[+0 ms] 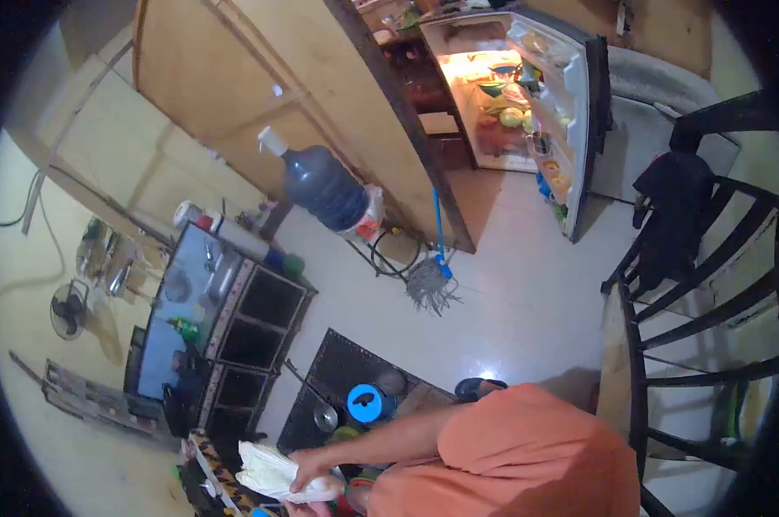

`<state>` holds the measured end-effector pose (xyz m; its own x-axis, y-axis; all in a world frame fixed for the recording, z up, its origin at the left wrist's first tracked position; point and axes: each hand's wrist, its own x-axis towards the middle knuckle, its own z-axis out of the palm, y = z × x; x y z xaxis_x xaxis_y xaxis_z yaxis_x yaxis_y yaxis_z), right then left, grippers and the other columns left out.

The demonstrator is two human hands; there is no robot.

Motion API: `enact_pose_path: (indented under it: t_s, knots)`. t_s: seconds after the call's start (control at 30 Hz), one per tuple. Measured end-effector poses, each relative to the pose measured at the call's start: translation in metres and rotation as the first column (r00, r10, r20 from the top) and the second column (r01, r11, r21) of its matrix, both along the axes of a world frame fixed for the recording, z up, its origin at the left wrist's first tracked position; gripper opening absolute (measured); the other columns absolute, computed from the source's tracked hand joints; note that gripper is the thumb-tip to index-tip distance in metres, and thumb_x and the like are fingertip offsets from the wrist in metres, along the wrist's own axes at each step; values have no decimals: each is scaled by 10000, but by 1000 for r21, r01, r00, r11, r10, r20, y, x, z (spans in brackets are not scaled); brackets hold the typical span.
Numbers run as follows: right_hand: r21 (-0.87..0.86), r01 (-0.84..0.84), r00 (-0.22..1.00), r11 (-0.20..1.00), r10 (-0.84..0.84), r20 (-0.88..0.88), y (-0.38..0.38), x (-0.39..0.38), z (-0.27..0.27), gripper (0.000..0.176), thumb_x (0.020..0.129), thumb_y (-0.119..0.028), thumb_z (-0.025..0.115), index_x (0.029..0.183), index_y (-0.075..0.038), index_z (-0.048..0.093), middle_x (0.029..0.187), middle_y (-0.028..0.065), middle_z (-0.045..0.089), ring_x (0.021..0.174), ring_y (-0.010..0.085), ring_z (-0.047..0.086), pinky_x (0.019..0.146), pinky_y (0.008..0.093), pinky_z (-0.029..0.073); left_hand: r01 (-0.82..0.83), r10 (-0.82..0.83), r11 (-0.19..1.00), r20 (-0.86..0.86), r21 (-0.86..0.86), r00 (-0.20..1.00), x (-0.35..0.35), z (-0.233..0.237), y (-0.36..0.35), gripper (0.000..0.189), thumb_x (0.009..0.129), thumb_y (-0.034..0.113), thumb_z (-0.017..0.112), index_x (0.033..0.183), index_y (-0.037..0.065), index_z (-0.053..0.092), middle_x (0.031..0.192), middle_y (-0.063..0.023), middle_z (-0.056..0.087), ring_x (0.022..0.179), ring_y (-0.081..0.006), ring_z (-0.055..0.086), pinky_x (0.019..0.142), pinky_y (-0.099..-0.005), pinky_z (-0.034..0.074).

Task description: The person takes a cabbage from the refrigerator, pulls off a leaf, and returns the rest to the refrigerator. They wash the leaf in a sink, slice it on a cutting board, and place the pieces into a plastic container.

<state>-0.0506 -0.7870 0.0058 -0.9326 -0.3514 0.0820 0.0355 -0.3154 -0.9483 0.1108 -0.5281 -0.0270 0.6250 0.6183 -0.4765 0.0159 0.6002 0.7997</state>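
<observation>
A whitish, leafy napa cabbage (273,473) lies sideways near the bottom edge of the head view. My right hand (310,468) reaches across from the right and is closed round its narrower end. Just below, at the frame's edge, the fingers of my left hand (310,508) press against the same end from underneath; the rest of that hand is cut off. An orange garment (527,457) covers the lower right of the view and hides part of what lies below.
A blue lid (366,402) and a metal pan (325,416) sit close to my right forearm. Left is a counter with a sink (221,274). Beyond are a water jug (325,185), a mop (432,284) and an open fridge (579,129). A dark wooden chair (708,293) stands right.
</observation>
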Motion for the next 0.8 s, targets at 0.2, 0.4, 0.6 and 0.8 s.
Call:
enact_pose_path:
  t_s: [0.2,0.4,0.6,0.8]
  knots:
    - [-331,-133,976,934,182,123,-27,50,-3,520,734,-220,801,1172,-22,602,1040,62,659,925,175,619,823,339,503,-835,804,-540,359,108,-474,-96,37,-469,510,950,280,430,1364,-12,370,1312,-190,489,1191,-338,498,1004,-491,418]
    - [-35,-340,874,940,329,358,-84,15,-22,520,776,-30,662,1263,3,483,1130,119,611,996,252,624,871,415,515,-703,541,-710,618,-27,-570,-91,-18,-523,488,911,104,564,1355,53,369,1301,-110,493,1187,-262,512,1001,-453,436]
    - [-112,-677,647,727,661,379,-157,2,-27,665,770,-216,682,1327,26,412,1212,141,576,1080,287,590,932,405,477,-564,480,-825,493,-27,-726,-36,2,-559,574,952,248,549,1435,121,265,1359,-55,439,1220,-184,461,1003,-399,400]
    - [2,-815,513,579,721,466,-240,14,-38,624,761,-175,686,1299,30,446,1180,137,593,1043,270,607,922,387,476,-303,222,-947,462,-109,-859,4,-29,-608,490,945,238,566,1373,107,366,1263,-46,515,1140,-173,525,952,-375,449]
